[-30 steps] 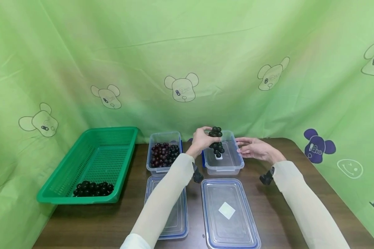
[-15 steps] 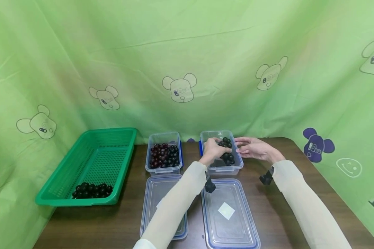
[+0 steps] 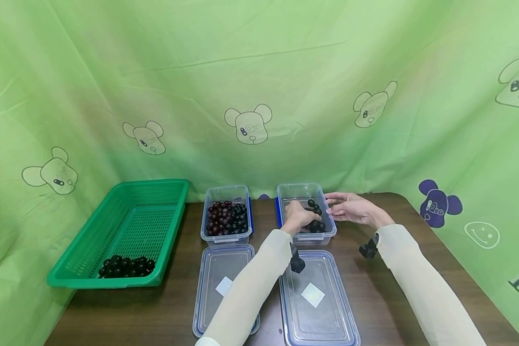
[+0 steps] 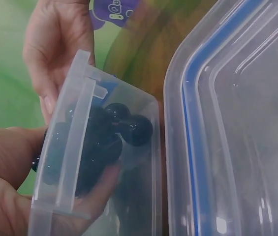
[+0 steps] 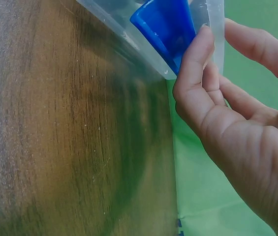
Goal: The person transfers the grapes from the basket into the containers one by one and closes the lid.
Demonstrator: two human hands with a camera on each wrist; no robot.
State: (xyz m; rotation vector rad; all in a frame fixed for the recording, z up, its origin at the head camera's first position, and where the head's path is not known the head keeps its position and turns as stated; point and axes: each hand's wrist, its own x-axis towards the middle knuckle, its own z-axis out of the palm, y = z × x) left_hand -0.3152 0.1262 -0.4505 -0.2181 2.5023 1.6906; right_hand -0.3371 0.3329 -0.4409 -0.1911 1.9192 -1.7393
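My left hand (image 3: 299,217) reaches down into the right clear plastic food container (image 3: 302,236) and holds a bunch of dark grapes (image 3: 315,226). The left wrist view shows the grapes (image 4: 97,142) through the container's wall, fingers curled around their underside. At the container's right side, my right hand (image 3: 354,210) grips loosely by the rim. One bent finger lies against the blue side latch (image 5: 166,34) in the right wrist view. The left food container (image 3: 226,237) holds grapes (image 3: 227,218), reddish on one side and black on the other.
A green plastic basket (image 3: 144,226) stands at the left with another bunch of black grapes (image 3: 127,266) in its near end. Two clear lids with blue seals, the left lid (image 3: 212,274) and right lid (image 3: 322,317), lie before the containers. A green curtain (image 3: 311,139) hangs behind the table.
My left hand has lowered the grape bunch from above the right container down into it, shifting slightly right. My right hand has stayed at the container's side.
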